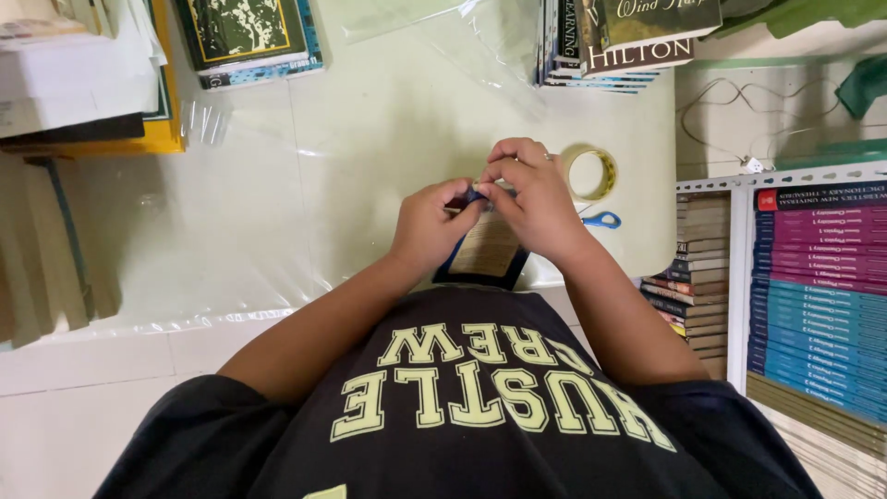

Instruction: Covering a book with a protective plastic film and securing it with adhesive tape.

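Left hand: the left hand point(431, 225) is clenched on the top edge of a small dark-blue paperback book with a tan panel on its cover point(487, 251), thumb and fingertips pinching it from the left.
Right hand: the right hand point(533, 201) curls over the same top edge, fingers bent and pinching something small there; what lies between the fingertips is too small to tell.
Book's place: it sits at the near edge of the white table point(388, 120), tilted up towards the person, its lower end close to the black shirt.
Covering: a clear plastic sheet point(231, 231) is spread over the table's left half and reaches under the hands.
Tape: a roll of clear adhesive tape point(589, 174) lies just beside the right hand, towards the table's right edge.
Scissors: blue-handled scissors point(602, 220) lie near the right wrist, mostly hidden.
Far edge: stacks of books point(249, 37) line it.
Doing it well: judging from the grip, steadying the book with the left hand while the right works slowly at the corner would keep anything thin from creasing or sticking askew.
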